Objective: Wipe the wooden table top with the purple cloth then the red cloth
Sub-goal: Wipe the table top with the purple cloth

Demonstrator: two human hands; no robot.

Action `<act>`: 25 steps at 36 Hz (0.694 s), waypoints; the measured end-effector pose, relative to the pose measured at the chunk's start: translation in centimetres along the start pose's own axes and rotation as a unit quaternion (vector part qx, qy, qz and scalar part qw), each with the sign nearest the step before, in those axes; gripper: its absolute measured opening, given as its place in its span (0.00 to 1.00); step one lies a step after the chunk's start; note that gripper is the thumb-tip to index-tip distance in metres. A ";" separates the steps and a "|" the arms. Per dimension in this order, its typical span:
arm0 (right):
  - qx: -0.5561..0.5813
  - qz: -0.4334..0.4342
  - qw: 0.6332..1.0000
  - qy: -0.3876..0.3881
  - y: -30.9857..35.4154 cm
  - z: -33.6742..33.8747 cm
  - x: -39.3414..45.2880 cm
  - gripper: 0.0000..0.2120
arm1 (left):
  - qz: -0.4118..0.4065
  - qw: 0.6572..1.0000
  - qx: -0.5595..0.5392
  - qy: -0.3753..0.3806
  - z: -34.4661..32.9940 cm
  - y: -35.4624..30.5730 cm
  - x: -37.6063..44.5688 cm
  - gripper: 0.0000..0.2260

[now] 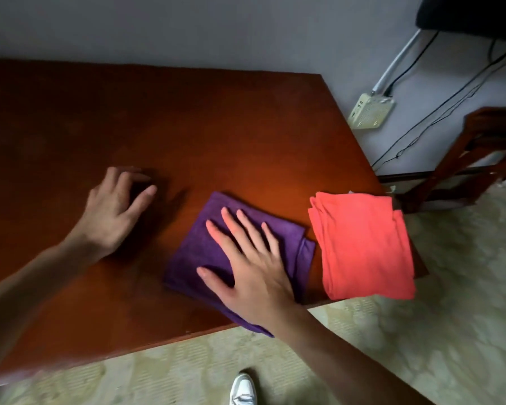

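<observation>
A folded purple cloth [199,252] lies on the wooden table top [187,121] near its front edge, one corner hanging over. My right hand [251,264] presses flat on the purple cloth, fingers spread. A folded red cloth [362,247] lies just right of it, at the table's right front corner, overhanging the edge a little. My left hand [114,209] rests on the bare wood to the left, fingers loosely curled, holding nothing.
The table's back edge meets a grey wall. To the right stand a dark wooden chair [485,159], a white box [368,112] on the wall and several cables. Pale patterned floor [450,317] and my white shoe [243,390] lie below.
</observation>
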State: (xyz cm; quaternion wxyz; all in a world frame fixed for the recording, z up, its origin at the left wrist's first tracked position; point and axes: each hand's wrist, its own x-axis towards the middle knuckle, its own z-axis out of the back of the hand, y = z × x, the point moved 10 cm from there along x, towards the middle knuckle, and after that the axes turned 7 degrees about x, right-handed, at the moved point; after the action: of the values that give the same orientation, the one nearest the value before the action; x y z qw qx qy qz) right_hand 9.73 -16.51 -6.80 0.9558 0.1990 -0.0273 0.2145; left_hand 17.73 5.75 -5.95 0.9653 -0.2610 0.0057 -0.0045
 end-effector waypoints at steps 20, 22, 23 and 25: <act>-0.002 0.137 0.986 0.099 -19.0 4.1 29.7 0.25 | -0.070 0.985 0.156 0.004 -5.0 -5.6 6.0 0.29; 0.002 0.113 0.989 0.091 -21.4 4.6 32.7 0.25 | -0.068 0.984 0.162 0.010 -5.1 -5.7 6.3 0.29; 0.003 0.100 0.991 0.086 -22.4 4.8 33.9 0.25 | -0.069 0.984 0.164 0.011 -5.1 -5.7 6.3 0.29; 0.005 0.079 0.995 0.069 -24.0 5.4 36.0 0.25 | -0.064 0.985 0.161 0.012 -5.1 -5.6 6.4 0.29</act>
State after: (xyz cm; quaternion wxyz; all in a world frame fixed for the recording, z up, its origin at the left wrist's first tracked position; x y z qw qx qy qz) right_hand 52.63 -24.18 -5.69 0.9346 0.1858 0.0238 0.3024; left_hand 24.01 -1.74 -7.58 0.9923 -0.1017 0.0000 -0.0701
